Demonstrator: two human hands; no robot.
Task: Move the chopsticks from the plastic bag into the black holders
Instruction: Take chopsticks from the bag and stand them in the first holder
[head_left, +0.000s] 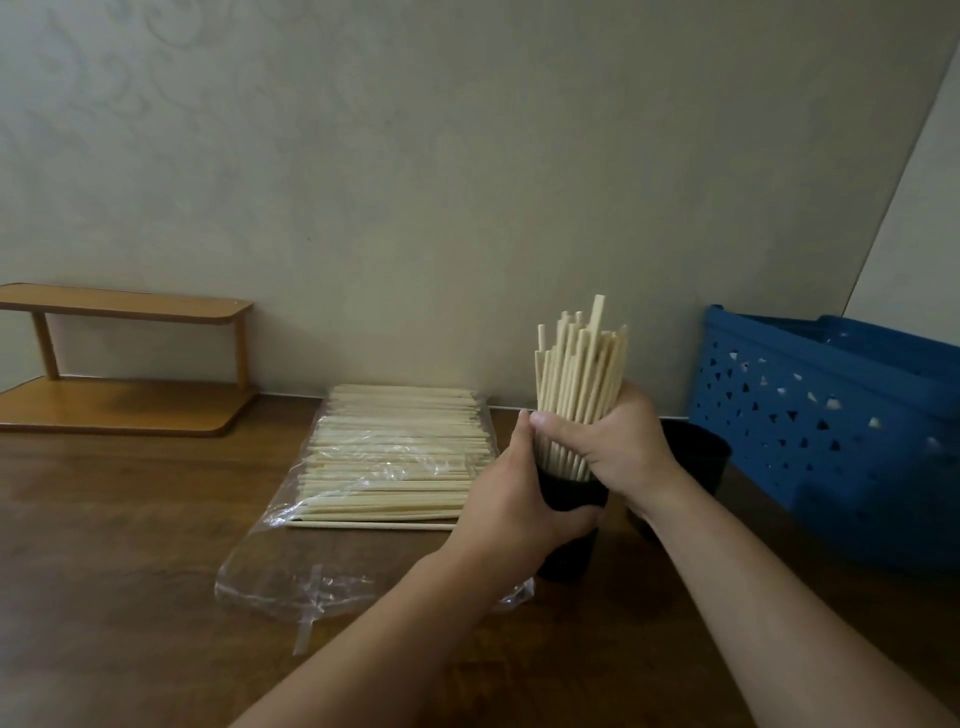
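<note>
The right hand (618, 441) is curled tight around a fat bunch of chopsticks (582, 384), and that grip sits near the low end of the bunch. The left hand (511, 493) wraps around the black holder (569, 525) right under it, and its thumb reaches up to touch the sticks too. So both hands are closed on something.

The sticks stand almost straight up, with their long way pointing from the holder to the ceiling. Their low ends are already down in the mouth of the holder, just below the right grip. The tops fan out a little above the hand and are not level (one sticks up higher than the rest). They are pale, thin and plain wood. I think the next move is to let them slide down and settle.

A second black holder (696, 457) stands just behind the right wrist. To the left of the grip, the plastic bag (363, 525) lies flat on the worktop (130, 545), open, with many more chopsticks (400, 457) lying sideways in it, so lots are left to move. Farther right is a blue basket (831, 426). Far left is a small wooden shelf (130, 358).
</note>
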